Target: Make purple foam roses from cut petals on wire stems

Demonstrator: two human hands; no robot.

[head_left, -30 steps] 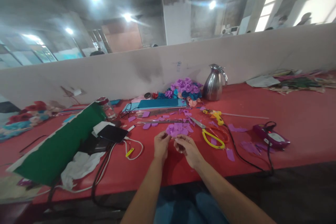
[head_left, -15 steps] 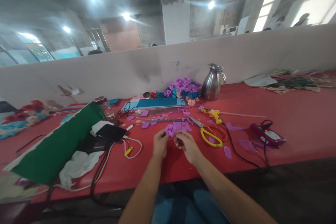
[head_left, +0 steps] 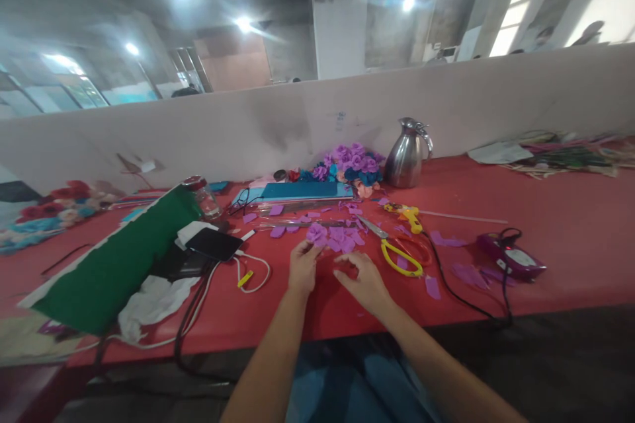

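Observation:
My left hand is closed on a purple paper flower, pinching it from below so its ruffled head faces up. To its right my right hand is apart from the flower, thumb and fingers spread with nothing between them. Just beyond both hands lie loose purple petals on the red tabletop. Scissors with yellow and red handles rest to the right of my right hand, blades pointing away. Past them lies a yellow glue gun with a black cord.
A steel jug stands near the low wall, beside a heap of purple and blue flowers. At left are a green board, a phone with a white cable, and a glass jar. A purple box sits at right.
My right hand has let go of the flower and drawn back to the right, its fingers opening. The flower stays in my left hand. The view has shifted slightly.

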